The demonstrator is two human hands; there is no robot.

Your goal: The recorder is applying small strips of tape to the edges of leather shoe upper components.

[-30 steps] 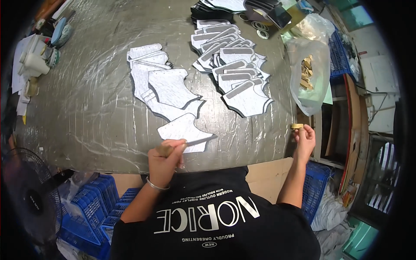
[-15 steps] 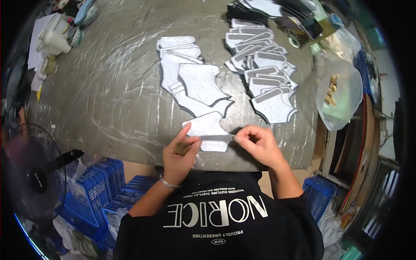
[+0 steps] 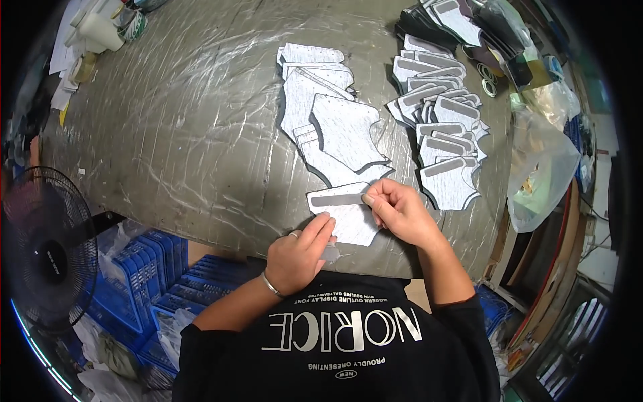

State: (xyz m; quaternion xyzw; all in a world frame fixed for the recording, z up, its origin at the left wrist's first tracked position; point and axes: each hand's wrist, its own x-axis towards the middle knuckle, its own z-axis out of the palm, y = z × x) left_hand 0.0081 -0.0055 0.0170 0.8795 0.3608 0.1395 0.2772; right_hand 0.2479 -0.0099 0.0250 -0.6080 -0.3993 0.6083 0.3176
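Note:
A light grey, speckled cut piece (image 3: 351, 224) with curved edges lies near the table's front edge. Along its far side runs a narrow dark grey strip (image 3: 335, 199). My right hand (image 3: 400, 211) pinches the strip's right end between thumb and forefinger, against the piece. My left hand (image 3: 301, 256) rests with fingers stretched out on the piece's near left edge. Below those fingertips a small grey scrap (image 3: 331, 252) shows, partly hidden; whether the hand holds it I cannot make out. Just beyond lies a loose pile of similar pieces without strips (image 3: 348, 134).
At the right, an overlapping row of pieces bearing grey strips (image 3: 447, 181) runs away from me, with dark stacks (image 3: 435, 37) behind. Tape rolls (image 3: 487, 87) and a clear plastic bag (image 3: 542, 174) are beside it. A fan (image 3: 50, 254) and blue crates (image 3: 144, 275) stand left.
The strip, earlier stretched between both hands over the piece, now lies along the piece's far side. My left hand has left the strip and moved onto the near edge. The view has shifted.

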